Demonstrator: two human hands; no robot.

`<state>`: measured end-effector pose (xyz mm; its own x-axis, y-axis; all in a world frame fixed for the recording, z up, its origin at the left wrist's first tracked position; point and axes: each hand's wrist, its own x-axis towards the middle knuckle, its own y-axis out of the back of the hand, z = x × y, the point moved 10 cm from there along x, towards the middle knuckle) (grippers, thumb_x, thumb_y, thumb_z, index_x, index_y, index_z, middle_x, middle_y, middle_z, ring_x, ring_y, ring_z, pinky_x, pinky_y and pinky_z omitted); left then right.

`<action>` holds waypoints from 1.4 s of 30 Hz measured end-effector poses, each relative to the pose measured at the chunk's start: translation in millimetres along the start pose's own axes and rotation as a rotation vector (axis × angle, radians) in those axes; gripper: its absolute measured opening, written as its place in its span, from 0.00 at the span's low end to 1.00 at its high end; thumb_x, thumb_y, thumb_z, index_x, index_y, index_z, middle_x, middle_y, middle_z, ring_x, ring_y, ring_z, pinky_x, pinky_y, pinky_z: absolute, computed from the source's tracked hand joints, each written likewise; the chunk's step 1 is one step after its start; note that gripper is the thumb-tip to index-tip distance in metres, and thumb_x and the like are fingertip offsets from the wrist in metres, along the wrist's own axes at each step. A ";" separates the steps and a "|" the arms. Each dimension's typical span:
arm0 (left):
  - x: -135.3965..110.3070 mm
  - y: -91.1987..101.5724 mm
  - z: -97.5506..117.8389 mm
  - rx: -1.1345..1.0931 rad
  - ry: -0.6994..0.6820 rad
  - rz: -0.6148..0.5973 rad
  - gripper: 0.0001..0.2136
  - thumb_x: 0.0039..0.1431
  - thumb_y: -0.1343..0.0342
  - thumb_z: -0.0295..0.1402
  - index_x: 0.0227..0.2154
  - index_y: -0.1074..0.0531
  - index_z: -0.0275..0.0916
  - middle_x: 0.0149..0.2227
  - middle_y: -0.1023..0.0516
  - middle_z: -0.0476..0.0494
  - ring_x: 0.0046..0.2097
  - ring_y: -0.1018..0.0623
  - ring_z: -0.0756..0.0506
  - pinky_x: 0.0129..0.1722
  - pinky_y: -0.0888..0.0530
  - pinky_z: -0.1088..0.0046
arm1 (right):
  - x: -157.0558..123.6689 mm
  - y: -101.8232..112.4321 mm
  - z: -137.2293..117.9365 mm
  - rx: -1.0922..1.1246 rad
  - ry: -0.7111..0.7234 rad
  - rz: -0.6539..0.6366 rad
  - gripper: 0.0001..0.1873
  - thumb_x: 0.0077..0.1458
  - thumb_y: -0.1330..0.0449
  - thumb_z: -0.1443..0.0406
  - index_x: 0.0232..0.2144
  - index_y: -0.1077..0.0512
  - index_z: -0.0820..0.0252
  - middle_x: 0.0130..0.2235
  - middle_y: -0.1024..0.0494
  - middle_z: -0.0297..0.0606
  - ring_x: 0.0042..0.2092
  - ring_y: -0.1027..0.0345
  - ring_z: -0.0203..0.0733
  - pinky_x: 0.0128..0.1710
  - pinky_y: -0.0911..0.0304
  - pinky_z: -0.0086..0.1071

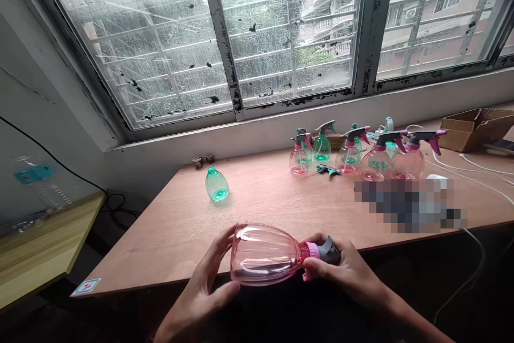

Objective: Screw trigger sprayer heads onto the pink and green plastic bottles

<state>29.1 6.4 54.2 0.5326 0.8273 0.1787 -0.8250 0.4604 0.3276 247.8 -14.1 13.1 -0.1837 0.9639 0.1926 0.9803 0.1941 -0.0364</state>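
I hold a clear pink spray bottle (263,253) sideways over the near edge of the wooden table (257,201). My left hand (203,284) cups its round base, fingers curled around it. My right hand (345,268) grips the pink collar and grey trigger head (327,250) at the bottle's neck. A green bottle with no head (217,184) stands alone further back on the left.
Several finished pink and green spray bottles (361,155) stand in a row at the back right, with a loose green trigger head (328,170) beside them. A cardboard box (474,129) and white cables (474,169) lie far right. A lower wooden table (40,249) stands at left.
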 end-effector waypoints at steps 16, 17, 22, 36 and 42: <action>-0.2 -2.3 -13.1 0.005 0.094 -0.034 0.38 0.57 0.40 0.49 0.67 0.48 0.49 0.70 0.46 0.42 0.70 0.48 0.30 0.67 0.45 0.51 | 1.7 5.1 -3.3 -0.116 0.060 -0.009 0.16 0.55 0.33 0.55 0.38 0.26 0.61 0.28 0.20 0.36 0.29 0.26 0.40 0.30 0.32 0.30; -0.4 -3.8 -12.6 -0.004 0.080 -0.051 0.40 0.56 0.38 0.48 0.68 0.49 0.50 0.71 0.48 0.42 0.70 0.49 0.30 0.67 0.46 0.51 | 1.9 4.7 -1.1 -0.071 0.043 -0.011 0.16 0.55 0.34 0.55 0.38 0.26 0.61 0.27 0.20 0.37 0.30 0.26 0.40 0.31 0.32 0.31; 7.6 -6.2 -10.0 -0.134 -0.030 -0.031 0.46 0.50 0.41 0.60 0.68 0.52 0.49 0.72 0.53 0.40 0.70 0.49 0.29 0.67 0.45 0.51 | 0.1 10.2 -6.9 -0.132 0.108 0.076 0.16 0.53 0.32 0.55 0.37 0.25 0.61 0.28 0.21 0.36 0.29 0.27 0.39 0.28 0.33 0.29; -0.1 -0.1 -7.8 -0.054 -0.022 -0.056 0.41 0.52 0.34 0.47 0.66 0.47 0.53 0.70 0.45 0.40 0.68 0.44 0.28 0.64 0.39 0.52 | 1.0 -3.4 4.0 0.029 0.000 -0.043 0.18 0.54 0.32 0.54 0.38 0.27 0.62 0.26 0.20 0.37 0.29 0.25 0.41 0.32 0.31 0.32; 6.0 -1.1 -10.8 -0.097 0.011 -0.012 0.48 0.45 0.44 0.65 0.67 0.48 0.49 0.69 0.46 0.36 0.67 0.43 0.25 0.64 0.40 0.48 | -1.9 4.8 -6.1 -0.047 0.094 0.055 0.15 0.53 0.32 0.56 0.37 0.26 0.61 0.27 0.21 0.36 0.28 0.27 0.39 0.29 0.33 0.29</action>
<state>31.2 14.4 44.9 0.5411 0.8246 0.1648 -0.8332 0.4992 0.2380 253.4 -16.1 18.5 -0.1241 0.9511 0.2829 0.9914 0.1306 -0.0040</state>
